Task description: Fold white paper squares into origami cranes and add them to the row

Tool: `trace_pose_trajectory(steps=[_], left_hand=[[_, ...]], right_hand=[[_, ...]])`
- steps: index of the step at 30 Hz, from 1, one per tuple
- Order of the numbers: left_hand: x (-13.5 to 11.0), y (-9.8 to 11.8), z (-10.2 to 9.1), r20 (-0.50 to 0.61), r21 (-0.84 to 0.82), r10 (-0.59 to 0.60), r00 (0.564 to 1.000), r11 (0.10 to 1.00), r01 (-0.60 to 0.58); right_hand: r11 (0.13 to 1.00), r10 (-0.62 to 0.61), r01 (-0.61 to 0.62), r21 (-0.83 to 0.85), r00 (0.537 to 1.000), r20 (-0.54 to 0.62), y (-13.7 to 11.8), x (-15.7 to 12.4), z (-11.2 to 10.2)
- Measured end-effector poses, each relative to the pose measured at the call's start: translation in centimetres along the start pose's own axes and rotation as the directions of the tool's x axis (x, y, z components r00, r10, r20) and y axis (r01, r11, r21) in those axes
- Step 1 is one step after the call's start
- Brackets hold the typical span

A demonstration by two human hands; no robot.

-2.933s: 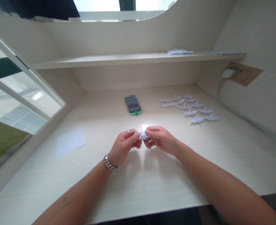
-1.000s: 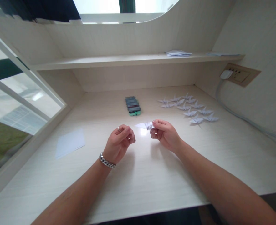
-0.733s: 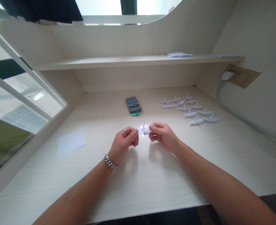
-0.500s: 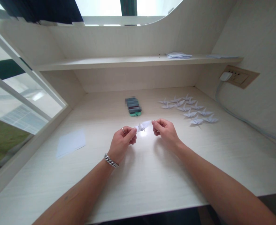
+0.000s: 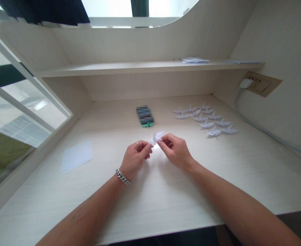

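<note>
Between my two hands is a small white paper crane point(image 5: 155, 137), held just above the desk. My left hand point(image 5: 137, 155) pinches its left end between thumb and fingers; a ring and a chain bracelet are on this hand and wrist. My right hand point(image 5: 174, 148) is closed at the crane's right side, with thumb and forefinger on a folded part near its middle. The fingertips hide some of the folds. Several finished-looking paper cranes point(image 5: 208, 124) stand in rows on the desk to the right, beyond my right hand.
A phone-like object with a green edge point(image 5: 146, 118), blurred out, lies behind my hands. Flat white paper sheets point(image 5: 76, 156) lie at the left. More paper point(image 5: 194, 60) rests on the shelf point(image 5: 127, 67). A plugged charger point(image 5: 246, 83) trails a cable point(image 5: 263, 130) along the right wall.
My right hand has moved left, from the tip of the crane's right wing to a part near its middle. My left hand has shifted slightly right, still pinching the crane.
</note>
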State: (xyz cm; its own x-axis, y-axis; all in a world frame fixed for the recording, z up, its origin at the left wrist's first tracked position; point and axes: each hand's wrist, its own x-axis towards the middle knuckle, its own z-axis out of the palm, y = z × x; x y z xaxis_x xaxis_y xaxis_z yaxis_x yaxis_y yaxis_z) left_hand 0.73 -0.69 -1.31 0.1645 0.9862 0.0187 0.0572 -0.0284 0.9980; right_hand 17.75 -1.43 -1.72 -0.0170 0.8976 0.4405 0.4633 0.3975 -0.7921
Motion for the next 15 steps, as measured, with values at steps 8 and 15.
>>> trace_pose_trajectory(steps=[8,15], left_hand=[[-0.2,0.4,0.0,0.014,0.012,0.018,1.0,1.0,-0.018],[-0.2,0.4,-0.3,0.103,0.127,0.033,0.994,0.991,-0.046]], right_hand=[[0.997,0.065,-0.069,-0.041,0.994,-0.09,0.3,0.6,-1.0],[0.906,0.184,-0.284,-0.313,0.932,-0.313,4.7,2.9,-3.1]])
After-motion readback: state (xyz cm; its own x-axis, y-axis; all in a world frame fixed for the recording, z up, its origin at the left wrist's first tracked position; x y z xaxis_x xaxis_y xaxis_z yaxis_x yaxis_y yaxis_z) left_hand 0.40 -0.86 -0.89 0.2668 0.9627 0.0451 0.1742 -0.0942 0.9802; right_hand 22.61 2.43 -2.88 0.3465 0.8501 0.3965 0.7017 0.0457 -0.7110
